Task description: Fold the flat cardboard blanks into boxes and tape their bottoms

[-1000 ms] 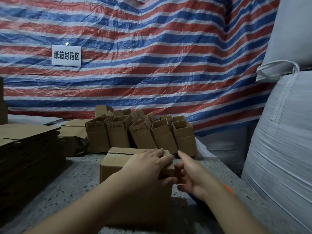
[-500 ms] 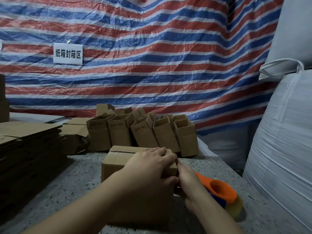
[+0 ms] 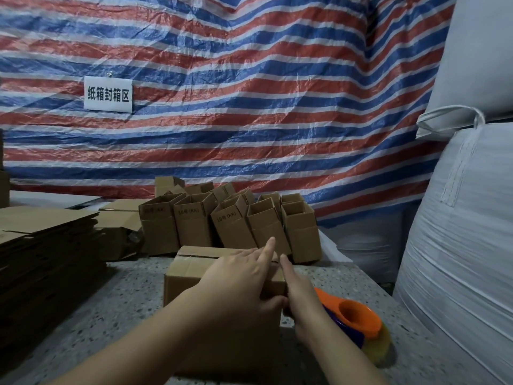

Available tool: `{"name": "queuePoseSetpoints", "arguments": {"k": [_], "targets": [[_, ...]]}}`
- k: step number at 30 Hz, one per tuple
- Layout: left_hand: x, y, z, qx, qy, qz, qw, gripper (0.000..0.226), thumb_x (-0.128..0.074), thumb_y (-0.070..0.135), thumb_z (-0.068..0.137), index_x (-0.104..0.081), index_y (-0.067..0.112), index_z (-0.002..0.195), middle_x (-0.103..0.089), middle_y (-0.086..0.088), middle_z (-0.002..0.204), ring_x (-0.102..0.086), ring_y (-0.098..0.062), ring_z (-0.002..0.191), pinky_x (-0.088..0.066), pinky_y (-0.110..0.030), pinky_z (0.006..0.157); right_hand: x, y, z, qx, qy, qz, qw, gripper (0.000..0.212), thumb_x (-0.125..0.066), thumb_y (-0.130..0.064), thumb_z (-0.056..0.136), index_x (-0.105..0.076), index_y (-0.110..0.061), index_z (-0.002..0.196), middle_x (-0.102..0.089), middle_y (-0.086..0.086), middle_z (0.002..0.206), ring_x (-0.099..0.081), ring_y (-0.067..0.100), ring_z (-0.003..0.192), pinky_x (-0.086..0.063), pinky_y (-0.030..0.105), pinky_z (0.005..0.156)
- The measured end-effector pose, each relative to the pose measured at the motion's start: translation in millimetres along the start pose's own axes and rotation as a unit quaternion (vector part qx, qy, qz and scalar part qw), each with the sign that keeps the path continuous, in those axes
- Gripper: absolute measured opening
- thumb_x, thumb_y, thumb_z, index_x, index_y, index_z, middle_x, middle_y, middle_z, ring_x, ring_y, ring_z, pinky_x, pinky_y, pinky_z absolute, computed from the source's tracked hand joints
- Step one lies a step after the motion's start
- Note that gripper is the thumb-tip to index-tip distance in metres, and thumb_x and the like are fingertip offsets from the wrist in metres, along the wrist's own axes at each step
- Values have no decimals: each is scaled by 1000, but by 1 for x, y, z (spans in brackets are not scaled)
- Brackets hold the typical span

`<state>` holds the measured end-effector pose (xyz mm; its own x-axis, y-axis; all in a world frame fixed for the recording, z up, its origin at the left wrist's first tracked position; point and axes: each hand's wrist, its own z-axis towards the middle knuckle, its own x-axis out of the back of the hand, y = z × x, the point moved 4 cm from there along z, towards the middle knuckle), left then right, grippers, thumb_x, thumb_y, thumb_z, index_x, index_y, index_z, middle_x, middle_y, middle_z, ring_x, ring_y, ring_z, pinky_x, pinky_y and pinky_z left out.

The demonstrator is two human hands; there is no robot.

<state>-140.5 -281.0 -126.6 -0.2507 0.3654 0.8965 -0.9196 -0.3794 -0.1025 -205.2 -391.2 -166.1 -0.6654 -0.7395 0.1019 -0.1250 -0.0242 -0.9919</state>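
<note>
Striped red-white-blue tarp [image 3: 249, 93] fills the back, white paper sign [image 3: 108, 94] with printed characters pinned on it at left. Big white woven sacks [image 3: 458, 245] stacked along the right side. Speckled tabletop [image 3: 125, 295] carries everything. Stack of flat cardboard blanks [image 3: 47, 245] at the left edge, dark and tall. Cluster of folded boxes [image 3: 230, 220] standing open-topped at the back of the tabletop, some tilted against each other, touching. In front of them, centre, the box being worked on [image 3: 194, 270], flaps closed on top with a seam line showing across it. Left hand [image 3: 244, 276] lies palm down on top of that box, fingers spread flat, index finger lifted and pointing forward, thumb wrapped over the near right edge; it presses rather than grips. Right hand [image 3: 297, 290] is just beside the box's right side, touching it, fingers extended along the edge, open, nothing clearly held. Orange tape dispenser [image 3: 352, 315] with a yellowish tape roll lies on the tabletop right behind the right wrist, partly hidden by it; cannot tell whether tape runs from it to the box.
</note>
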Motion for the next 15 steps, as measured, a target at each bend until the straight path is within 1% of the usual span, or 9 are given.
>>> {"name": "queuePoseSetpoints", "arguments": {"k": [2,3,5,6,8,10,12,14,15], "targets": [[1,0,0,0,-7,-8,1000,104,-44,76,85,14,23,155,-24,0,162,-25,-16,147,-24,-29,114,0,16,-6,-19,-11,-2,1000,47,-38,-56,102,-70,-23,96,-73,12,103,-66,27,98,-54,42,85],[1,-1,0,3,-14,-17,1000,104,-43,76,85,14,25,155,-20,1,163,-24,-16,148,-24,-29,114,1,21,-7,-30,-10,0,1000,48,-37,-52,104,-70,-19,96,-72,16,103,-65,28,96,-52,41,83],[2,-4,0,14,-28,-45,999,103,-42,79,84,15,30,154,-6,3,166,-16,-16,150,-20,-30,115,4,24,-7,-57,7,-8,998,44,-34,-43,107,-66,-14,97,-69,18,99,-62,28,88,-49,35,72],[4,-5,0,22,-28,-67,997,102,-42,80,83,13,32,154,-1,5,166,-12,-14,150,-17,-30,115,5,22,-6,-62,15,-20,998,42,-33,-40,108,-64,-12,101,-66,17,98,-62,30,90,-51,36,74],[10,-8,0,46,0,-149,988,96,-43,79,83,6,38,154,-1,12,165,-11,-9,149,-18,-30,115,7,15,2,-51,17,-34,998,46,-30,-44,109,-62,-11,116,-65,17,108,-61,34,103,-52,44,94],[22,-12,-1,77,63,-257,961,83,-47,71,86,-8,42,153,-12,16,162,-18,1,141,-24,-25,110,6,5,10,-55,6,-20,998,57,-26,-54,107,-57,-13,131,-62,16,123,-58,32,113,-47,51,103],[36,-24,-4,122,133,-308,934,71,-48,63,90,-25,36,151,-31,14,156,-29,6,129,-31,-21,104,4,-4,13,-76,-13,0,997,66,-25,-61,103,-47,-14,145,-56,16,138,-53,32,125,-41,56,110],[50,-46,-8,198,179,-318,910,58,-50,53,94,-39,27,146,-48,6,146,-44,-2,124,-42,-29,104,2,-13,12,-94,-32,-4,995,74,-25,-68,100,-39,-16,152,-48,15,148,-48,33,133,-34,60,114],[54,-60,-10,247,181,-312,899,55,-50,50,96,-43,23,144,-53,2,141,-50,-8,120,-46,-33,101,2,-18,12,-101,-40,-21,994,78,-25,-71,98,-37,-17,153,-47,15,150,-46,35,135,-33,61,114]]}}
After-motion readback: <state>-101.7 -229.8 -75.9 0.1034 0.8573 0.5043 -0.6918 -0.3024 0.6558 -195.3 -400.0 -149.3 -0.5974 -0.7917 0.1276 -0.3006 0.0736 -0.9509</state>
